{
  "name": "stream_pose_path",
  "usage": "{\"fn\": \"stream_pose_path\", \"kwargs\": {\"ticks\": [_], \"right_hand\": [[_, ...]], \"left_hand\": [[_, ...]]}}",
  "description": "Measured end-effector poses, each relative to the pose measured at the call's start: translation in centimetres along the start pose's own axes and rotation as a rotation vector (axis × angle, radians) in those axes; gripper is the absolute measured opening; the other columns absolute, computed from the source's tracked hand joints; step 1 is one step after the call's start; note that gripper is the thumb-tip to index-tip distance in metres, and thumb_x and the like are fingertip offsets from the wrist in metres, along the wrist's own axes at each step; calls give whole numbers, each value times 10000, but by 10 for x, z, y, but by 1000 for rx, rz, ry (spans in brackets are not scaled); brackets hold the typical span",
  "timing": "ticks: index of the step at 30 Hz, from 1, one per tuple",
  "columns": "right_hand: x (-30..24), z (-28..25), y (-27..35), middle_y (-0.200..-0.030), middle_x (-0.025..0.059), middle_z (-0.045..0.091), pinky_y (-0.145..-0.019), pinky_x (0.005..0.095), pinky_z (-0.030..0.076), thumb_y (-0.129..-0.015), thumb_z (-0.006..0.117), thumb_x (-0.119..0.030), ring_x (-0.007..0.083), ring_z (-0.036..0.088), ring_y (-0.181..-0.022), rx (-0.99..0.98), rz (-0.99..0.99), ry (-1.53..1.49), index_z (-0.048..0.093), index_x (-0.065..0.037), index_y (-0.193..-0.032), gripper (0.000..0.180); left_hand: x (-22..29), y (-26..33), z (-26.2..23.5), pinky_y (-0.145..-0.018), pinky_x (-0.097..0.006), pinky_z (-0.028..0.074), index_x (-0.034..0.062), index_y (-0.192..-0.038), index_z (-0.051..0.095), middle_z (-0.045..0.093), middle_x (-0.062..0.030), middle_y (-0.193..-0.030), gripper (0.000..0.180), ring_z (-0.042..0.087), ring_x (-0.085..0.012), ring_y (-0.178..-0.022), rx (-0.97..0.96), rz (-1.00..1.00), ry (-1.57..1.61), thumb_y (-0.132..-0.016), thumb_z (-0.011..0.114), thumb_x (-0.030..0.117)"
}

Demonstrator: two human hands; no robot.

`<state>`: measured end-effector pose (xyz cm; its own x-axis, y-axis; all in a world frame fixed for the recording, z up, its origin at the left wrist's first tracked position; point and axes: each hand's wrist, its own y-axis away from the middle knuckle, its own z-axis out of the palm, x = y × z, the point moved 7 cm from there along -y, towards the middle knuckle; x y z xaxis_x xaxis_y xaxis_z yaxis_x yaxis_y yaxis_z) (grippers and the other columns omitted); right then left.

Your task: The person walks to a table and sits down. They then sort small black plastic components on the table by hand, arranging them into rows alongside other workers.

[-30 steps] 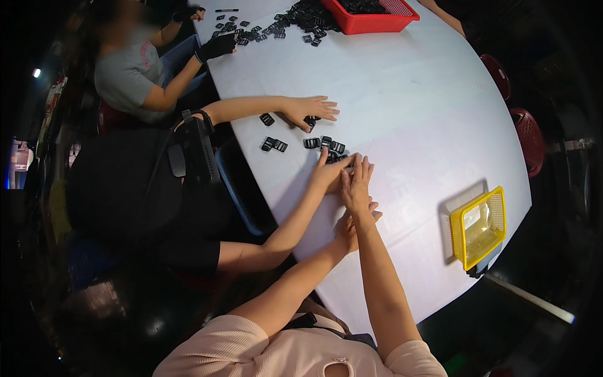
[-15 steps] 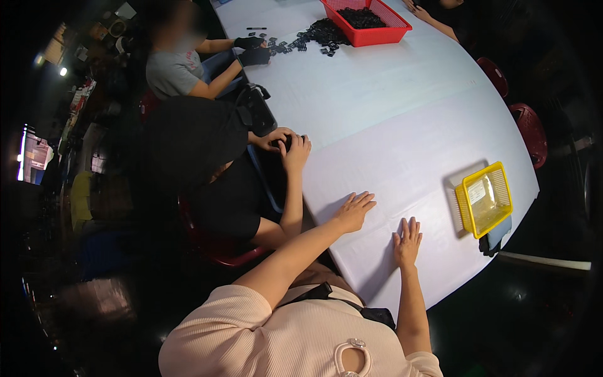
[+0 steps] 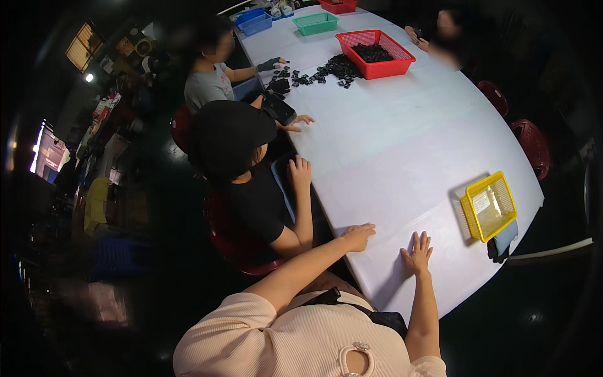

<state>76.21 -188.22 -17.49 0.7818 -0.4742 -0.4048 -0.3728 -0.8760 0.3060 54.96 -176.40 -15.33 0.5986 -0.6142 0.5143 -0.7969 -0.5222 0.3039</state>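
Observation:
My left hand (image 3: 359, 237) rests near the table's left edge, its fingers loosely bent against the white tabletop (image 3: 383, 169); nothing shows in it. To its right, my right hand (image 3: 418, 253) lies flat with fingers apart and is open, also holding nothing. Nearest to that hand among the objects is a yellow plastic basket (image 3: 489, 207). Inside the basket is a clear plastic bag with a white label. A folded blue-grey cloth and a black one (image 3: 502, 242) lie partly under the basket's near side.
At my left sits a person in a black cap (image 3: 229, 141), hands at the table edge. Beyond, a gloved person sits by a pile of small black parts (image 3: 342, 68) and a red basket (image 3: 377, 63). Green (image 3: 315, 24) and blue baskets (image 3: 254, 24) stand farther off. Another person sits far right.
The view has tilted up, showing more of the table's far end. My left hand's spread fingers have drawn in. The capped person's hands have moved apart; my right hand stays flat.

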Motion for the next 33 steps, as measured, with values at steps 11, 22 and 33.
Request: {"fn": "stream_pose_path", "kwargs": {"ticks": [11,22,33], "right_hand": [[1,4,-1,-1589,172,53,-1117,640,127,-812,695,-400,405,13,-1460,-36,37,72,186,-175,-1523,902],[-10,-2,-22,-1574,219,-76,-1085,669,205,-572,874,-507,430,-45,-1450,-259,156,187,15,-106,-1528,1346],[-8,3,-24,-1553,280,-63,-1163,536,178,-573,884,-490,495,-35,-1424,-292,86,164,-20,-29,-1510,1381]], "left_hand": [[-2,166,-13,-878,-395,505,60,-1132,640,675,-147,-1074,264,653,-307,-981,206,-47,456,-912,531,157],[-116,372,99,-875,-393,518,138,-1123,668,695,-118,-1052,286,659,-291,-1000,253,-810,522,-885,520,195],[-140,322,117,-901,-415,500,169,-1154,659,679,-102,-1120,325,640,-295,-1046,265,-770,545,-881,493,233]]}}
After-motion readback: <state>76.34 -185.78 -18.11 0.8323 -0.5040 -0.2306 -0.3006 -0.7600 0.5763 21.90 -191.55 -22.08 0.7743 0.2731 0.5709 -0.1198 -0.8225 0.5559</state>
